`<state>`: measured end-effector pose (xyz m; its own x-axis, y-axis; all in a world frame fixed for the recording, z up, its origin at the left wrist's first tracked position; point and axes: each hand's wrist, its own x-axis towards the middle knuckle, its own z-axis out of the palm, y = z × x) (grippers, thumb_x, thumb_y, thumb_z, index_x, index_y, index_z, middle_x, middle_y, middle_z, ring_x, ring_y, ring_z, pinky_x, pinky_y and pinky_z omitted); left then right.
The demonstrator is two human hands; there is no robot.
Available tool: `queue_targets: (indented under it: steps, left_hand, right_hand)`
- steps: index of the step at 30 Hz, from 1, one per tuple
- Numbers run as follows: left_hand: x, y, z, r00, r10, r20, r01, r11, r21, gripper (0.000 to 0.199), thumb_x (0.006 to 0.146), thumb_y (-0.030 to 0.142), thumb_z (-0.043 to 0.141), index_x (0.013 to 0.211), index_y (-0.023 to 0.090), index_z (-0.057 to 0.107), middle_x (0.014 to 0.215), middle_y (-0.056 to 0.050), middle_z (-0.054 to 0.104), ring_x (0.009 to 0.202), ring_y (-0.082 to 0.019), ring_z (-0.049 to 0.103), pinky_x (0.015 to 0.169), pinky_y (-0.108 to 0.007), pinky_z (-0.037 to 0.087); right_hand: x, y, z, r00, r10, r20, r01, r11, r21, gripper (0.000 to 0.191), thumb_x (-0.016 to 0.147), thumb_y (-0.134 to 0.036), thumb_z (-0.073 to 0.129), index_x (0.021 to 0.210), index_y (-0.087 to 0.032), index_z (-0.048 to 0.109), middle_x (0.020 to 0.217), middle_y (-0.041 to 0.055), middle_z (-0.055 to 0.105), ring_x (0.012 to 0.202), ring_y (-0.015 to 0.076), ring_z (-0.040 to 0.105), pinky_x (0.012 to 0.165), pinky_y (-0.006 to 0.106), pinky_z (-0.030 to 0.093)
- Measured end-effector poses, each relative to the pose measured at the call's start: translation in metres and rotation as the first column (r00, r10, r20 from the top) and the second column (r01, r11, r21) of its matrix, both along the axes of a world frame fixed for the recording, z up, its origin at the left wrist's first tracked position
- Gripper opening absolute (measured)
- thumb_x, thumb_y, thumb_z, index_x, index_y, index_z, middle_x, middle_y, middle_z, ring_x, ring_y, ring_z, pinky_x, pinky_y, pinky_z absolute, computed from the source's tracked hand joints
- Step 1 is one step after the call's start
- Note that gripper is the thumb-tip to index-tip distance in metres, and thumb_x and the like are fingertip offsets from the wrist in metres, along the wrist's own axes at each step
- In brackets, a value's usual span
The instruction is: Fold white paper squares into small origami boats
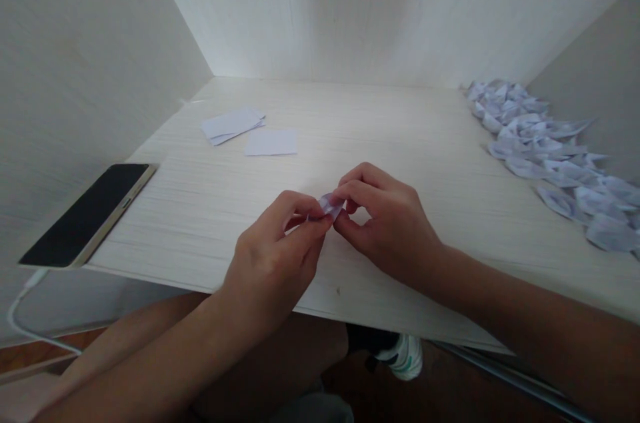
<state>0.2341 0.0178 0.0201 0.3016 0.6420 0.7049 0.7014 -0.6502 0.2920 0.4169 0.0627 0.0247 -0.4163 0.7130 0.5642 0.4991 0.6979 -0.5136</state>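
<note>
Between my two hands, just above the front part of the table, is a small folded piece of white paper [327, 205]. My left hand [283, 243] pinches its left end between thumb and fingers. On the right side, the thumb and index finger of my right hand [387, 216] close on the paper's other end. Fingertips cover much of the paper, so its full shape is hidden. Beyond my hands lie a flat white paper slip [271, 142] and, to its left, a small stack of paper slips [233, 124].
Many folded paper pieces [545, 143] are heaped along the right side of the white table [380, 123]. A phone [90, 213] lies at the left edge, with a white cable [20, 303] hanging from it. Walls enclose the back and sides.
</note>
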Motion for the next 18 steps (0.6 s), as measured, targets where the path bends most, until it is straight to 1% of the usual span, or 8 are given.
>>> queue_targets:
  steps: [3, 5, 9, 12, 14, 15, 16, 18]
  left_hand:
    - [-0.005, 0.004, 0.008, 1.000, -0.018, -0.021, 0.017, 0.998, -0.056, 0.013, 0.089, 0.003, 0.074, 0.090, 0.015, 0.078, 0.097, -0.004, 0.072, 0.080, -0.010, 0.072, 0.070, -0.016, 0.059]
    - [-0.009, 0.008, 0.011, 0.998, -0.050, -0.034, 0.047, 0.994, -0.098, 0.012, 0.088, 0.004, 0.075, 0.087, 0.015, 0.078, 0.095, -0.005, 0.073, 0.077, -0.010, 0.071, 0.068, -0.018, 0.057]
    - [-0.017, 0.014, 0.012, 0.993, -0.116, -0.033, 0.108, 0.978, -0.179, 0.011, 0.088, 0.005, 0.076, 0.086, 0.015, 0.080, 0.093, -0.004, 0.073, 0.077, -0.012, 0.071, 0.069, -0.022, 0.056]
    - [-0.023, 0.020, 0.015, 0.983, -0.181, -0.023, 0.169, 0.949, -0.268, 0.012, 0.088, 0.006, 0.076, 0.086, 0.017, 0.081, 0.094, -0.003, 0.074, 0.079, -0.011, 0.071, 0.071, -0.022, 0.055]
    - [-0.030, 0.024, 0.019, 0.967, -0.254, 0.012, 0.240, 0.895, -0.376, 0.013, 0.089, 0.009, 0.077, 0.086, 0.019, 0.082, 0.094, -0.001, 0.074, 0.080, -0.011, 0.070, 0.073, -0.021, 0.054]
    - [-0.033, 0.027, 0.021, 0.955, -0.294, 0.042, 0.281, 0.851, -0.444, 0.013, 0.089, 0.009, 0.077, 0.085, 0.021, 0.082, 0.093, 0.000, 0.074, 0.080, -0.010, 0.070, 0.073, -0.021, 0.054]
    - [-0.036, 0.031, 0.024, 0.941, -0.330, 0.077, 0.321, 0.795, -0.515, 0.014, 0.089, 0.009, 0.077, 0.084, 0.022, 0.082, 0.093, 0.000, 0.074, 0.079, -0.010, 0.070, 0.073, -0.020, 0.054]
    - [-0.043, 0.037, 0.028, 0.909, -0.386, 0.158, 0.391, 0.656, -0.646, 0.017, 0.088, 0.008, 0.075, 0.081, 0.023, 0.082, 0.091, 0.001, 0.075, 0.078, -0.010, 0.070, 0.071, -0.019, 0.054]
  right_hand:
    - [0.002, 0.004, 0.000, 0.999, 0.041, -0.017, -0.042, 0.997, -0.063, 0.015, 0.079, 0.000, 0.067, 0.086, -0.011, 0.076, 0.089, 0.0053, 0.067, 0.071, 0.0118, 0.062, 0.066, 0.025, 0.050]
    - [0.005, 0.007, 0.000, 0.996, 0.084, 0.004, -0.084, 0.993, -0.082, 0.016, 0.079, 0.001, 0.067, 0.085, -0.011, 0.076, 0.089, 0.0052, 0.068, 0.071, 0.0113, 0.062, 0.066, 0.024, 0.050]
    - [0.011, 0.014, 0.002, 0.978, 0.159, 0.134, -0.159, 0.987, -0.008, 0.018, 0.081, 0.001, 0.066, 0.087, -0.012, 0.077, 0.091, 0.0061, 0.068, 0.073, 0.0127, 0.060, 0.066, 0.025, 0.047]
    - [0.015, 0.017, 0.006, 0.939, 0.230, 0.257, -0.241, 0.971, 0.011, 0.015, 0.087, -0.002, 0.064, 0.089, -0.011, 0.076, 0.093, 0.0082, 0.069, 0.074, 0.0140, 0.059, 0.065, 0.026, 0.045]
    - [0.016, 0.017, 0.008, 0.905, 0.304, 0.297, -0.314, 0.949, -0.017, 0.016, 0.092, -0.004, 0.062, 0.090, -0.010, 0.077, 0.094, 0.0097, 0.069, 0.074, 0.0140, 0.058, 0.065, 0.026, 0.045]
    - [0.016, 0.017, 0.009, 0.891, 0.338, 0.302, -0.344, 0.938, -0.036, 0.017, 0.094, -0.004, 0.061, 0.091, -0.011, 0.077, 0.095, 0.0099, 0.069, 0.076, 0.0142, 0.059, 0.067, 0.026, 0.045]
    - [0.016, 0.017, 0.010, 0.880, 0.369, 0.300, -0.368, 0.928, -0.060, 0.018, 0.095, -0.003, 0.061, 0.092, -0.011, 0.077, 0.096, 0.0098, 0.069, 0.078, 0.0145, 0.059, 0.068, 0.026, 0.046]
    - [0.015, 0.015, 0.010, 0.864, 0.425, 0.271, -0.407, 0.905, -0.121, 0.021, 0.095, -0.002, 0.059, 0.093, -0.013, 0.077, 0.096, 0.0089, 0.069, 0.081, 0.0148, 0.060, 0.072, 0.027, 0.048]
